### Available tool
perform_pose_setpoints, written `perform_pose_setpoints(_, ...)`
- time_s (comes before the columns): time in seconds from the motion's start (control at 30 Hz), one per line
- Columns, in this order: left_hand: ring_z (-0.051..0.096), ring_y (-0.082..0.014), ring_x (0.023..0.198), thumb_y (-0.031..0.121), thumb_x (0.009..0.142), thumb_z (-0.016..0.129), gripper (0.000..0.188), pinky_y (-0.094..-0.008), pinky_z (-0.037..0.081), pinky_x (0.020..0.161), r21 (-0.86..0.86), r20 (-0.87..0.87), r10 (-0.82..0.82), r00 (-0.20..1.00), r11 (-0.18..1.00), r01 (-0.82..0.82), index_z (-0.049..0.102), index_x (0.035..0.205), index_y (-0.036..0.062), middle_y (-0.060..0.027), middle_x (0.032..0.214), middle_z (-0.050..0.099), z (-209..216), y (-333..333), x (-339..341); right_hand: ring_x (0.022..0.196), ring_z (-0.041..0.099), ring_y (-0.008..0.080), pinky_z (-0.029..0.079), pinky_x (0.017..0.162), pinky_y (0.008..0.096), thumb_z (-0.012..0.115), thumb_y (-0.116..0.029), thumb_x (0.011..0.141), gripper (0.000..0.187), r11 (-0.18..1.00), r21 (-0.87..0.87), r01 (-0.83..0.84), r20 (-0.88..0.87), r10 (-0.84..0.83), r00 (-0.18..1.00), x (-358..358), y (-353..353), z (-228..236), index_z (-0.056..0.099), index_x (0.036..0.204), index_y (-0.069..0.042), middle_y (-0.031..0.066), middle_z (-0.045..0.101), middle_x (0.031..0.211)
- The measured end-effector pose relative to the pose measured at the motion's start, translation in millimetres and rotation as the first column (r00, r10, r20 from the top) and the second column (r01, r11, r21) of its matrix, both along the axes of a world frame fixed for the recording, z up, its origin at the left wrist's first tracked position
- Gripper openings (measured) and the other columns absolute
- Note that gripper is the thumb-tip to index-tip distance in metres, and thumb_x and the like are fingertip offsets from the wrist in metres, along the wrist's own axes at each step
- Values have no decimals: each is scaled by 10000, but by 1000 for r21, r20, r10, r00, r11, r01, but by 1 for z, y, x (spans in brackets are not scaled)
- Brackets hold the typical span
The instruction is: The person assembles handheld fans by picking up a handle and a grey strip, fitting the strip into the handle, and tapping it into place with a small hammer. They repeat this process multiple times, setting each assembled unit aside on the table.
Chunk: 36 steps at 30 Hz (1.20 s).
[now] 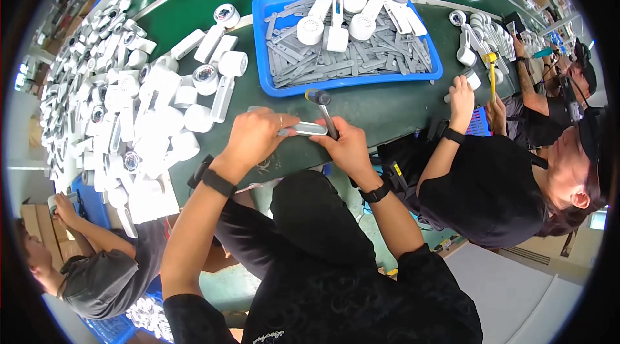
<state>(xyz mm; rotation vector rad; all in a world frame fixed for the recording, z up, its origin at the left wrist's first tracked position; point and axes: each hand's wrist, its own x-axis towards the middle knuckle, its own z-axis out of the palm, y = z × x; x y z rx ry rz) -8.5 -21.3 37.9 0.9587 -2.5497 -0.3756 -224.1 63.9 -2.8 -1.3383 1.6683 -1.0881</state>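
Note:
My left hand is closed around a white plastic handle part with a grey inset, held level just above the green table's near edge. Between my right hand's fingers is the shaft of a small hammer. Its dark head with a yellowish face points up and away from me, toward the blue tray. The fingers of my right hand are also close to the right end of the white part; whether they touch it I cannot tell.
Ahead, a blue tray holds many grey strips and several white round-headed parts. A large heap of similar white parts covers the left side. On the right, a co-worker holds a yellow-headed hammer. Another person sits at left.

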Motion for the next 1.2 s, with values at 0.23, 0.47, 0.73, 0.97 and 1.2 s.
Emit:
perform_pose_setpoints(0.23, 632, -160, 770, 124, 775, 710, 444, -325, 555, 667, -351, 159, -228, 961, 896, 271, 749, 1209, 205, 3, 1096, 722, -8, -2, 12, 618, 562, 129, 480, 601, 308, 861, -177, 832, 346, 1000, 8, -18, -36, 18, 999, -4, 0, -1, 716, 1114, -39, 77, 635, 699)
perform_pose_setpoints(0.47, 617, -148, 802, 126, 792, 672, 479, -312, 546, 660, -394, 258, -234, 937, 860, 323, 718, 1265, 182, 0, 1097, 673, -11, -3, 14, 634, 474, 31, 416, 565, 236, 767, -185, 944, 347, 975, -216, -58, -38, 51, 998, -5, 14, -2, 701, 1252, -39, -22, 621, 761)
perform_pose_setpoints(0.73, 615, -162, 754, 93, 759, 686, 524, -316, 545, 652, -370, 228, -262, 938, 868, 333, 718, 1278, 160, -12, 1093, 680, -10, -6, 14, 588, 431, 17, 356, 526, 203, 466, -231, 1125, 387, 991, 132, -25, 102, 12, 995, -26, 78, 54, 561, 1450, -42, -36, 533, 716)
perform_pose_setpoints(0.97, 620, -164, 772, 101, 743, 697, 539, -318, 545, 652, -368, 218, -265, 939, 869, 330, 719, 1278, 164, -10, 1100, 687, -14, -7, 14, 602, 432, 19, 354, 535, 203, 502, -209, 1114, 370, 980, 196, -39, 107, 18, 994, -17, 73, 40, 571, 1438, -45, -52, 484, 693)
perform_pose_setpoints(1.2, 614, -159, 788, 115, 760, 687, 502, -314, 541, 661, -358, 233, -257, 938, 874, 328, 730, 1257, 173, -1, 1081, 675, -14, -7, 14, 581, 423, 38, 364, 531, 225, 494, -217, 1117, 371, 995, 97, -29, 48, 25, 999, -15, 74, 52, 569, 1435, -42, -36, 484, 664)
